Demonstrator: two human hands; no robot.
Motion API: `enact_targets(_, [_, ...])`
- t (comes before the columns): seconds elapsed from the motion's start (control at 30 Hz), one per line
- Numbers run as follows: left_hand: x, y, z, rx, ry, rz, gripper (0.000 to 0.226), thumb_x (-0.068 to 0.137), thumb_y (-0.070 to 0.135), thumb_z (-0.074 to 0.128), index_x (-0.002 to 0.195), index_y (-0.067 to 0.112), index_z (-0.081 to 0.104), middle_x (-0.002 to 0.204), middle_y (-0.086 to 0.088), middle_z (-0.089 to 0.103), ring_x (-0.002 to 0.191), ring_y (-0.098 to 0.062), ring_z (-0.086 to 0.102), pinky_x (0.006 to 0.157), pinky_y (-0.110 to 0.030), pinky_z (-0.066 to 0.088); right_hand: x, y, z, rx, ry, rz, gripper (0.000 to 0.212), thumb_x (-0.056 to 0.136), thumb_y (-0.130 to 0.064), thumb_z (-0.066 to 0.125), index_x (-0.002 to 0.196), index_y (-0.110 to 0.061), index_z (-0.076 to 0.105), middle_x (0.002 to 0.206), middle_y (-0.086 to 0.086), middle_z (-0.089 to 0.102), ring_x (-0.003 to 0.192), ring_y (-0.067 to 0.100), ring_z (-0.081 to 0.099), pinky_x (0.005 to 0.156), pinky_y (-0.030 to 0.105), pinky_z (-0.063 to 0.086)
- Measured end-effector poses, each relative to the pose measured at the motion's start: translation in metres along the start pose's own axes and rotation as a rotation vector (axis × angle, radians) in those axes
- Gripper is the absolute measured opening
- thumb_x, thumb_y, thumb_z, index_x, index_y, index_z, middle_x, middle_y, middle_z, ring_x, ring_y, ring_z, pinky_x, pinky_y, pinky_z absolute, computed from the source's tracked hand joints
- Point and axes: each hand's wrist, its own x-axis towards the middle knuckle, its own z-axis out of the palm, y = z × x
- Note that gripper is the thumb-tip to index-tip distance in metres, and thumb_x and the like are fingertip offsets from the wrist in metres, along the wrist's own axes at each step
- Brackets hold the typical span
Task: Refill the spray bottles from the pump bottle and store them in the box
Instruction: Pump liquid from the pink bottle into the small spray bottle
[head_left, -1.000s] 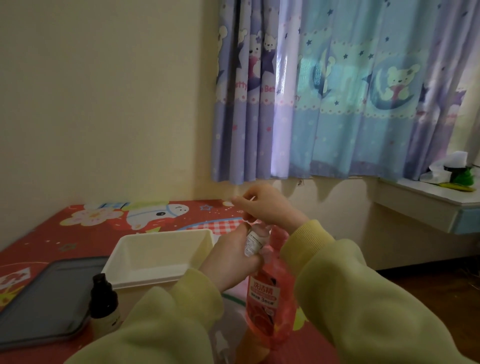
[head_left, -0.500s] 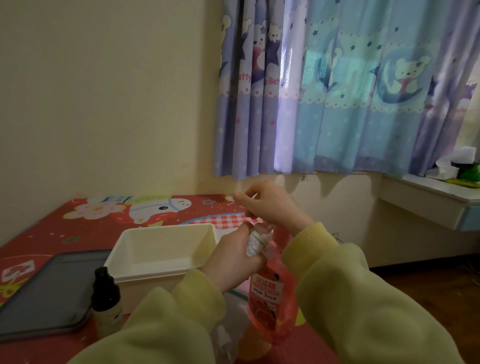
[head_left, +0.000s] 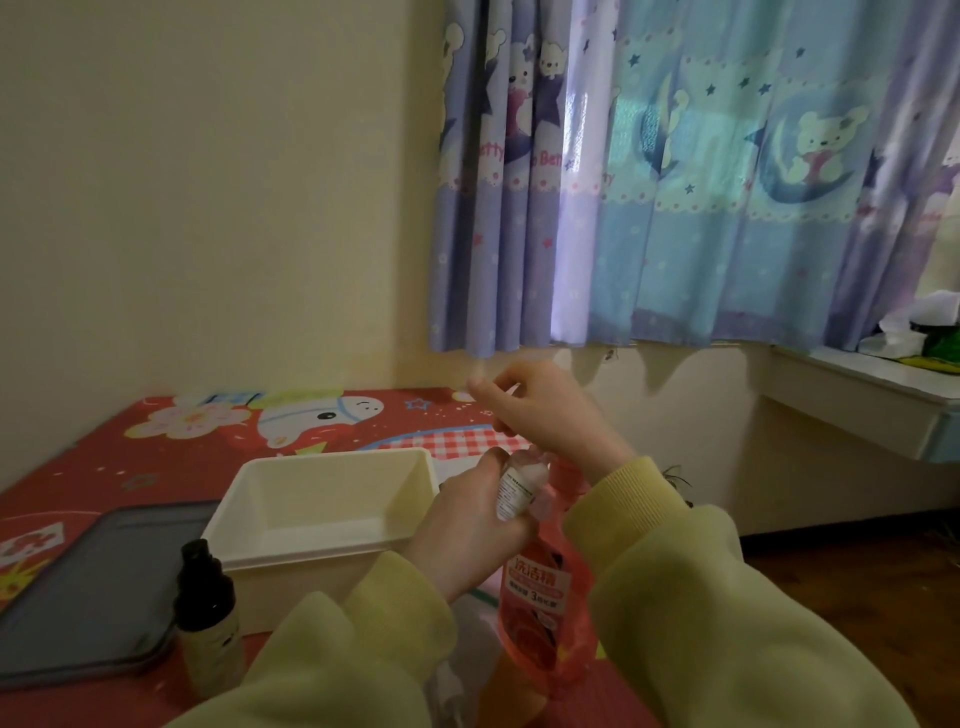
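The small spray bottle (head_left: 521, 487), clear with a white printed label, is held up in the left hand (head_left: 467, 525), whose fingers wrap round its body and keep it tilted against the neck of the pump bottle (head_left: 543, 618). The top of the small bottle is hidden under the right hand (head_left: 545, 410), so its opening cannot be seen. The pump bottle is pink and see-through, carries a pink label, and stands upright on the counter (head_left: 104, 467) between the two yellow-green sleeves (head_left: 727, 623); its pump head is also covered by the right hand. That hand hangs just above both bottles with its fingers curled and its thumb and forefinger drawn together as if pinching; something pale and blurred shows at the fingertips, and I cannot tell what it is or whether it is really held. Just left of the left hand sits the box (head_left: 322, 545), white, open-topped and showing nothing inside. A second spray bottle (head_left: 208, 618), with a black cap and pale body, stands upright near the box's front left corner, beside a flat grey lid (head_left: 88, 587) lying on the counter. The counter's red cover bears cartoon prints. Behind it are a cream wall and a blue-and-purple bear curtain (head_left: 675, 182), and a white shelf (head_left: 857, 400) juts out on the right.
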Motion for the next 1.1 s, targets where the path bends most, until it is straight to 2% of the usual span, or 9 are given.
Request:
enact_targets(0.17, [-0.001, 0.006, -0.008, 0.028, 0.007, 0.016, 0.023, 0.076, 0.017, 0.059, 0.098, 0.017, 0.049, 0.073, 0.006, 0.055, 0.058, -0.011, 0.054, 0.061, -0.037, 0.052, 0.004, -0.007, -0.006, 0.013, -0.085, 0.004, 0.050, 0.089, -0.054, 0.042, 0.086, -0.009, 0.064, 0.072, 0.002, 0.071, 0.077, 0.023, 0.069, 0.081, 0.045, 0.055])
enact_targets(0.27, [0.000, 0.008, -0.010, 0.013, 0.019, 0.024, 0.022, 0.075, 0.016, 0.059, 0.095, 0.020, 0.049, 0.071, 0.008, 0.055, 0.057, -0.007, 0.053, 0.058, -0.033, 0.050, 0.009, -0.008, -0.008, 0.069, -0.055, 0.000, 0.051, 0.092, -0.056, 0.033, 0.082, -0.013, 0.059, 0.077, 0.006, 0.070, 0.082, 0.026, 0.068, 0.084, 0.048, 0.053])
enact_targets(0.43, [0.001, 0.002, -0.001, 0.027, 0.022, 0.004, 0.019, 0.078, 0.019, 0.060, 0.092, 0.019, 0.047, 0.072, 0.005, 0.057, 0.061, -0.014, 0.056, 0.064, -0.042, 0.054, 0.011, 0.004, 0.003, 0.060, 0.036, -0.023, 0.054, 0.092, -0.059, 0.025, 0.077, -0.015, 0.054, 0.076, 0.007, 0.069, 0.081, 0.029, 0.066, 0.084, 0.048, 0.051])
enact_targets(0.53, [-0.001, 0.001, 0.001, 0.041, 0.015, -0.006, 0.019, 0.080, 0.024, 0.060, 0.090, 0.021, 0.045, 0.072, 0.005, 0.057, 0.064, -0.018, 0.058, 0.065, -0.042, 0.054, 0.010, 0.008, 0.007, 0.077, 0.046, -0.023, 0.054, 0.090, -0.061, 0.025, 0.075, -0.017, 0.053, 0.076, 0.005, 0.069, 0.080, 0.028, 0.066, 0.084, 0.047, 0.050])
enact_targets(0.77, [-0.005, 0.007, -0.005, 0.049, 0.027, -0.002, 0.023, 0.078, 0.018, 0.058, 0.099, 0.015, 0.049, 0.076, 0.004, 0.057, 0.070, -0.020, 0.061, 0.065, -0.044, 0.055, 0.006, -0.001, -0.001, 0.063, -0.036, 0.007, 0.056, 0.092, -0.057, 0.030, 0.091, -0.011, 0.060, 0.077, 0.006, 0.070, 0.082, 0.026, 0.067, 0.084, 0.048, 0.052])
enact_targets(0.9, [-0.004, 0.008, -0.006, 0.030, 0.045, 0.011, 0.022, 0.076, 0.015, 0.058, 0.095, 0.018, 0.049, 0.073, 0.005, 0.056, 0.062, -0.016, 0.057, 0.063, -0.045, 0.055, 0.011, -0.004, -0.004, 0.089, -0.059, 0.010, 0.056, 0.093, -0.056, 0.031, 0.089, -0.009, 0.060, 0.074, 0.007, 0.070, 0.077, 0.026, 0.068, 0.083, 0.049, 0.053])
enact_targets(1.0, [-0.003, 0.006, -0.005, 0.030, 0.053, 0.014, 0.020, 0.076, 0.016, 0.058, 0.082, 0.028, 0.043, 0.070, 0.007, 0.055, 0.058, -0.013, 0.055, 0.062, -0.042, 0.054, 0.012, -0.003, -0.005, 0.110, -0.082, 0.027, 0.055, 0.093, -0.055, 0.031, 0.094, -0.009, 0.060, 0.072, 0.005, 0.069, 0.074, 0.027, 0.069, 0.083, 0.047, 0.054])
enact_targets(1.1, [-0.001, 0.006, -0.003, -0.011, 0.073, 0.017, 0.020, 0.076, 0.016, 0.060, 0.086, 0.026, 0.045, 0.070, 0.007, 0.055, 0.056, -0.012, 0.055, 0.061, -0.042, 0.054, 0.013, -0.005, -0.010, 0.132, -0.100, 0.049, 0.054, 0.094, -0.054, 0.031, 0.097, -0.007, 0.060, 0.071, 0.004, 0.068, 0.072, 0.025, 0.070, 0.078, 0.041, 0.056])
